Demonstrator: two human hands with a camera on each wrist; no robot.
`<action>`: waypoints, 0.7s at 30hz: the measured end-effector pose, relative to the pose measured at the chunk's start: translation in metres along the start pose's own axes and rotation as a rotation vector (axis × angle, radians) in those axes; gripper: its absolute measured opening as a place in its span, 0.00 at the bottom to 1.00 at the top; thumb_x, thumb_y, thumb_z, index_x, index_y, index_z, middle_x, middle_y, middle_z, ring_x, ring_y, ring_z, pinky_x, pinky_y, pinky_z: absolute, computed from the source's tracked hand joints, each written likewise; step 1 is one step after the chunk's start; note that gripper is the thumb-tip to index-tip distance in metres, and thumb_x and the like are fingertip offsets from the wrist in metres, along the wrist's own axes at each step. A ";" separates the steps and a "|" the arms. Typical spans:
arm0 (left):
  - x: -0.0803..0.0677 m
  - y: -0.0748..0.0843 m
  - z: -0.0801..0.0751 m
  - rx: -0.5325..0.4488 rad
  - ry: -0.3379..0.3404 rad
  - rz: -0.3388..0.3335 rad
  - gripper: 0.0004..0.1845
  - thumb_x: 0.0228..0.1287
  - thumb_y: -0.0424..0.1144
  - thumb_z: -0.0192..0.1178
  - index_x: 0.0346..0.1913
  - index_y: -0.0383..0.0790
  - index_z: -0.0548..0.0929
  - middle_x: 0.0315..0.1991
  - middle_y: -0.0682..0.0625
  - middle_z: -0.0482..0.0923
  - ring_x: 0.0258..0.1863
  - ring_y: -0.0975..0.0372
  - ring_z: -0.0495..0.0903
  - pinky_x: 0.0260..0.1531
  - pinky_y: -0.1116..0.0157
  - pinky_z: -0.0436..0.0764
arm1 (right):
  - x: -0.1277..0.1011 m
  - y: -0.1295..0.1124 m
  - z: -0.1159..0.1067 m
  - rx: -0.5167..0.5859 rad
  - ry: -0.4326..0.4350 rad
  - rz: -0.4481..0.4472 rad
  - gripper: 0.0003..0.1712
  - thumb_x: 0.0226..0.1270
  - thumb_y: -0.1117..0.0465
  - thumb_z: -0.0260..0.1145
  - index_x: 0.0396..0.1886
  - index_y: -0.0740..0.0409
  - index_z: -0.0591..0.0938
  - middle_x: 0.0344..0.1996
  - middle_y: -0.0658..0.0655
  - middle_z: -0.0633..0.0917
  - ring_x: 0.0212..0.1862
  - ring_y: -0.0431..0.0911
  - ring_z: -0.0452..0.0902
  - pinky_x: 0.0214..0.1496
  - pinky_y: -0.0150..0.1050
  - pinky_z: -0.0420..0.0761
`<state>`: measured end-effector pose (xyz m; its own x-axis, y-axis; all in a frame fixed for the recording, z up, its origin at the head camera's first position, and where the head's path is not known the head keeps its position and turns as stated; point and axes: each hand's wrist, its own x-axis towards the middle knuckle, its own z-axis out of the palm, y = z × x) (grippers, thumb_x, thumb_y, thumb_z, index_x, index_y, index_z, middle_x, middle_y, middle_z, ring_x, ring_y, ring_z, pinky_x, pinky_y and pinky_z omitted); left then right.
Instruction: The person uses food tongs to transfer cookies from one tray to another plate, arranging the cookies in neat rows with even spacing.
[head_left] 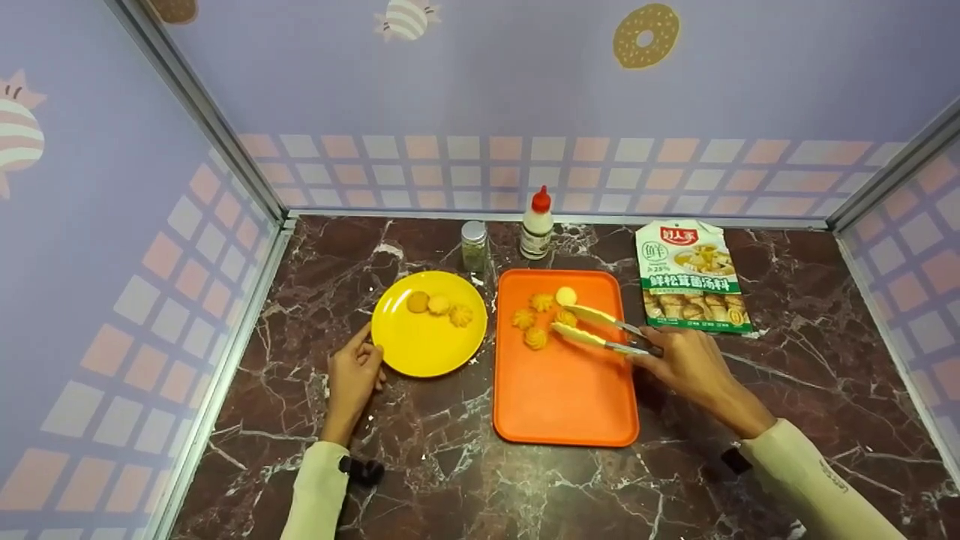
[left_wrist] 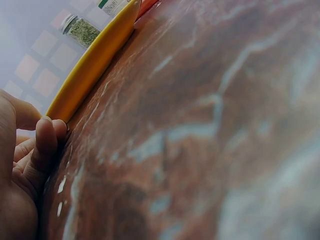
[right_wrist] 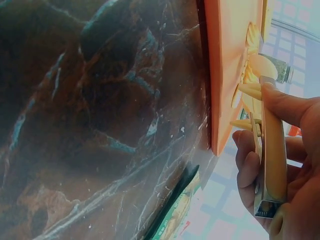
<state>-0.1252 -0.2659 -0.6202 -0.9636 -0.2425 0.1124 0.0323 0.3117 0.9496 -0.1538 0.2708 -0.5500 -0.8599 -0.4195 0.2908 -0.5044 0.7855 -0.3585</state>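
My right hand grips yellow-tipped metal tongs over the orange tray. The tong tips sit on either side of a swirled yellow cookie, and several more cookies lie at the tray's far end. In the right wrist view my fingers wrap the tongs beside the tray. My left hand rests on the counter with loosely curled fingers touching the rim of the yellow plate. This plate carries three cookies.
A small herb jar and a red-capped white bottle stand behind the plate and tray. A printed soup-mix packet lies right of the tray. Walls enclose the dark marble counter on three sides.
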 end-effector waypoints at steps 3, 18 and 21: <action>0.000 0.001 0.000 -0.005 0.002 -0.007 0.29 0.78 0.26 0.60 0.79 0.28 0.75 0.30 0.39 0.84 0.14 0.60 0.78 0.11 0.69 0.77 | 0.001 -0.001 -0.002 0.002 0.014 -0.013 0.19 0.60 0.56 0.88 0.46 0.62 0.94 0.20 0.47 0.78 0.20 0.40 0.64 0.21 0.39 0.66; -0.001 0.002 0.000 0.001 0.003 0.006 0.28 0.79 0.26 0.62 0.78 0.29 0.75 0.29 0.39 0.84 0.14 0.61 0.78 0.11 0.69 0.78 | 0.006 -0.009 -0.004 -0.009 0.055 -0.052 0.20 0.58 0.56 0.89 0.45 0.62 0.93 0.21 0.50 0.81 0.20 0.40 0.66 0.20 0.40 0.68; -0.001 0.003 0.001 0.005 0.013 0.003 0.28 0.78 0.26 0.62 0.78 0.29 0.76 0.29 0.39 0.84 0.13 0.61 0.78 0.10 0.69 0.78 | 0.008 -0.012 -0.003 -0.012 0.065 -0.057 0.22 0.57 0.56 0.89 0.48 0.63 0.94 0.24 0.53 0.86 0.21 0.42 0.72 0.21 0.43 0.72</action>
<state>-0.1245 -0.2643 -0.6178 -0.9601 -0.2533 0.1188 0.0337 0.3168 0.9479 -0.1547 0.2593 -0.5401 -0.8229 -0.4332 0.3676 -0.5508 0.7669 -0.3294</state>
